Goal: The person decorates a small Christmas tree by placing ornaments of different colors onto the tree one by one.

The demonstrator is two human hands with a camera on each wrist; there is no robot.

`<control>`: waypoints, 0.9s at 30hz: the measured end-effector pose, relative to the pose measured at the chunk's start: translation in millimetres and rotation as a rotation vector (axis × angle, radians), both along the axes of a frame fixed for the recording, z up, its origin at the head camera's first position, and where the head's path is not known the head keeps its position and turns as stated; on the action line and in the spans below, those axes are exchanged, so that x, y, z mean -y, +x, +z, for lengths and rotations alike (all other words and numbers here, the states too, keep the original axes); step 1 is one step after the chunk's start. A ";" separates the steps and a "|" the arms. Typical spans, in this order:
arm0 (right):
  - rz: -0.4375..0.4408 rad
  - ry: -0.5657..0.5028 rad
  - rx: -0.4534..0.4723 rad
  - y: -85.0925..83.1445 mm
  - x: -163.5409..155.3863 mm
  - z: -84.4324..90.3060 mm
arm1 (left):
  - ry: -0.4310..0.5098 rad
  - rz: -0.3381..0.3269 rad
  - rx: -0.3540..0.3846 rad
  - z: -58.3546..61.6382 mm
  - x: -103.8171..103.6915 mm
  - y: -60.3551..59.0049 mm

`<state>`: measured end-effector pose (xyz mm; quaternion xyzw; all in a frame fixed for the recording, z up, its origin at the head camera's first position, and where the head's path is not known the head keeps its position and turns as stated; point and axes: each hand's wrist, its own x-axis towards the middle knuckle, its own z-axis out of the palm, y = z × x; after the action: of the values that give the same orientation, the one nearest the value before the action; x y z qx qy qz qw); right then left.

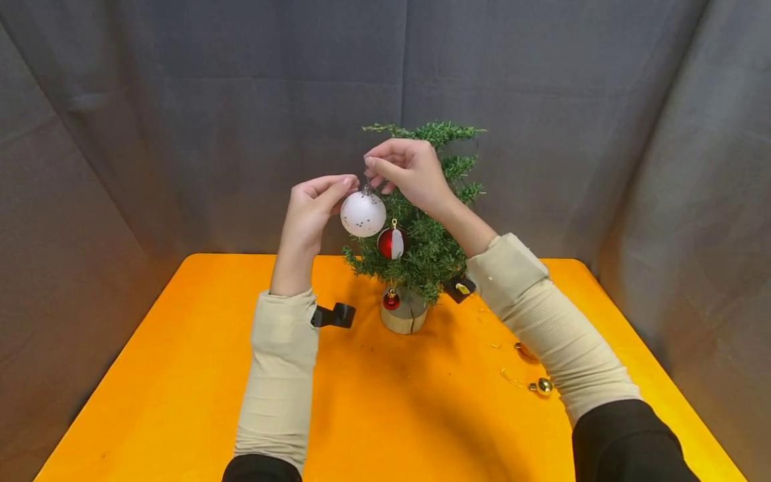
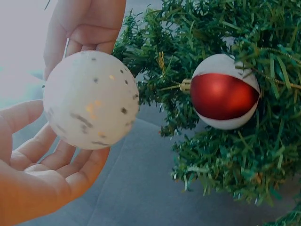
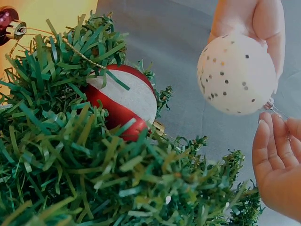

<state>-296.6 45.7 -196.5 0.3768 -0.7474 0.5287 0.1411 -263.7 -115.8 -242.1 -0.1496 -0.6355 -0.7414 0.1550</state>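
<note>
A white Christmas bauble [image 1: 363, 214] with dark and shiny specks hangs in front of the left side of a small artificial tree [image 1: 434, 244]. My left hand [image 1: 308, 209] grips it near the cap, its fingers reaching behind the ball in the right wrist view. Higher up, my right hand [image 1: 415, 171] pinches the thin silvery hanging loop [image 3: 282, 113] between thumb and fingers. Just below, a red and white bauble [image 2: 225, 92] hangs among the green branches. A small red bauble [image 1: 391, 300] dangles lower, in front of the tree's wooden base [image 1: 402, 324].
The tree stands at the back of an orange-covered table [image 1: 181, 375]. A small gold bauble [image 1: 545, 386] with a thread lies at the right, and another ornament [image 1: 525, 351] is partly behind the right sleeve. Grey curtains [image 1: 241, 120] enclose the table.
</note>
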 end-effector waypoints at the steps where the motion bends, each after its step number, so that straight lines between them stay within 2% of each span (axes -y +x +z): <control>1: -0.002 0.003 -0.003 0.3 0.1 0.2 | 0.006 -0.006 -0.001 0.8 -1.0 -0.5; 5: -0.028 0.010 0.004 0.8 0.8 1.7 | 0.019 -0.014 0.008 4.9 -4.5 -1.7; 10: -0.055 0.003 -0.006 1.0 1.7 5.0 | -0.034 -0.003 0.017 11.8 -8.8 -3.5; 14: -0.052 0.004 -0.029 2.0 2.9 6.3 | -0.047 0.004 -0.011 16.8 -12.7 -5.7; 21: -0.063 -0.018 -0.028 3.1 5.1 8.5 | -0.019 0.061 -0.069 20.9 -18.0 -8.1; 27: -0.071 -0.036 -0.016 5.2 6.7 12.9 | -0.026 0.091 -0.042 27.0 -17.6 -6.0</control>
<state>-291.4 39.1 -183.6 0.3514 -0.7497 0.5336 0.1725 -269.7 -98.1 -215.1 -0.1380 -0.6478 -0.7221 0.2000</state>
